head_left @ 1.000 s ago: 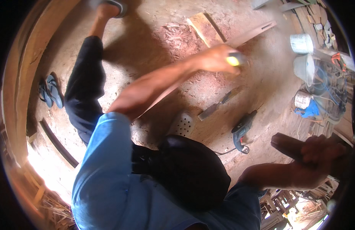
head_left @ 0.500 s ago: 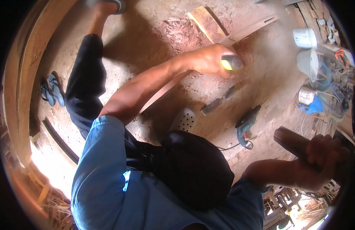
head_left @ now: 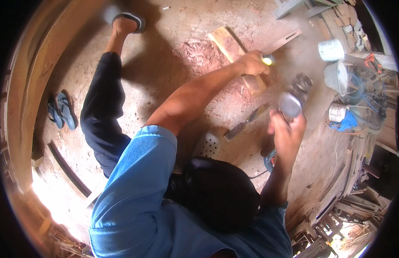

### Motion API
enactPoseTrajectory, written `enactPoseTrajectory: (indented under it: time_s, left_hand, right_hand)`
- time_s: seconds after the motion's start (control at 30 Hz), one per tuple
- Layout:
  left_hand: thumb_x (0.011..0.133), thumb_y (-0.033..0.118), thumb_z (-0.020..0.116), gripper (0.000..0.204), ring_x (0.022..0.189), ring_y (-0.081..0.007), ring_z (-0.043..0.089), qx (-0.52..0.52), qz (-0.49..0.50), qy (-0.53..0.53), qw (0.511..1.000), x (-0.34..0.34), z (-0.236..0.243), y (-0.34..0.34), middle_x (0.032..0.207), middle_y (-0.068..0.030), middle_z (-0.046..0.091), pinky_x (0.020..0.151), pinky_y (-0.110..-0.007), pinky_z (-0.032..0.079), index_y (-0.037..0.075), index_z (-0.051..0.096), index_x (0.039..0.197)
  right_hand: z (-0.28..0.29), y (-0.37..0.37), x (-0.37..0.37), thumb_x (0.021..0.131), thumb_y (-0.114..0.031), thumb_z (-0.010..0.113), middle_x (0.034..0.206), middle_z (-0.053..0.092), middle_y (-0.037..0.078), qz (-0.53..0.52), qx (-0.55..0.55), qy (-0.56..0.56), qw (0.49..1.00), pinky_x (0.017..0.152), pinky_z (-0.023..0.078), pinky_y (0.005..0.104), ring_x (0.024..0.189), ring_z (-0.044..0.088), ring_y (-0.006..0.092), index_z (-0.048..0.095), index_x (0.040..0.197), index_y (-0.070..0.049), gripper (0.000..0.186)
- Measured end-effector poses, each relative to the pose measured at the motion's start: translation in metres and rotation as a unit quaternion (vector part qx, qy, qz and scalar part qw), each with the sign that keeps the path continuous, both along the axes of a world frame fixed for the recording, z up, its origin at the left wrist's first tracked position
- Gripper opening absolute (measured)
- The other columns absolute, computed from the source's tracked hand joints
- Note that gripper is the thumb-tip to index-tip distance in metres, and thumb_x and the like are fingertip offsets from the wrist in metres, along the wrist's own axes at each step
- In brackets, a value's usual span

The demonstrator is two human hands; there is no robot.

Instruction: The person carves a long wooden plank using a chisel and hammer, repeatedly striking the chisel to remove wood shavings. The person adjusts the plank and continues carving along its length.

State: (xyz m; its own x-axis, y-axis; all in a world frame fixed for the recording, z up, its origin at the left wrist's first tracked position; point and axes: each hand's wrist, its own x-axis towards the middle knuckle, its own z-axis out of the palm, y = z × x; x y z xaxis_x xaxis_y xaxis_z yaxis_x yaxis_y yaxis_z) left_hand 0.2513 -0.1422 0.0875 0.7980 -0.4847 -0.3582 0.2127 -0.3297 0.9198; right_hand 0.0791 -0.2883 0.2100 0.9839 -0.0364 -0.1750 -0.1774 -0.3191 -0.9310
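My left hand is closed round the yellow-and-black handle of a tool, over a long pale wooden board. A shorter yellowish wood block lies at an angle beside it, among reddish shavings. Nearer the middle right, my right hand is closed on a hammer-like tool with a round metal face, blurred by motion. Below the board, a flat dark bladed tool lies on the floor. A drill is mostly hidden behind my right forearm.
Buckets, coiled blue hose and wood offcuts line the right side. A perforated clog is near my lap. Flip-flops and a large timber are at the left. My outstretched leg spans the upper left.
My right hand has swung up and inward from the lower right with the hammer-like tool, now near my left hand. My left hand has shifted slightly, still gripping its tool.
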Motion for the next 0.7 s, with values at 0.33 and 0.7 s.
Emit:
enactPoseTrajectory:
  time_s: [0.33, 0.7]
  left_hand:
    - [0.079, 0.02, 0.086, 0.033, 0.086, -0.0136, 0.065, -0.1, -0.043, -0.135, 0.985, -0.064, -0.01, 0.052, 0.092, -0.0029, 0.069, 0.079, -0.032, 0.056, 0.009, 0.068, 0.106]
    - [0.081, 0.014, 0.076, 0.049, 0.111, -0.0229, 0.066, -0.042, -0.057, -0.169, 0.983, -0.058, -0.014, 0.049, 0.117, -0.0162, 0.07, 0.1, -0.034, 0.053, 0.005, 0.065, 0.128]
  right_hand:
    - [0.062, -0.05, -0.015, 0.084, -0.002, 0.065, 0.075, 0.061, 0.014, -0.063, 0.093, -0.244, 0.963, 0.041, 0.043, 0.0272, 0.044, 0.048, 0.0137, 0.055, 0.102, 0.0, 0.021]
    - [-0.054, 0.008, 0.005, 0.084, -0.009, 0.071, 0.084, 0.07, 0.016, 0.1, -0.2, -0.063, 0.973, 0.068, 0.053, 0.0358, 0.071, 0.065, 0.0191, 0.063, 0.11, 0.0, 0.029]
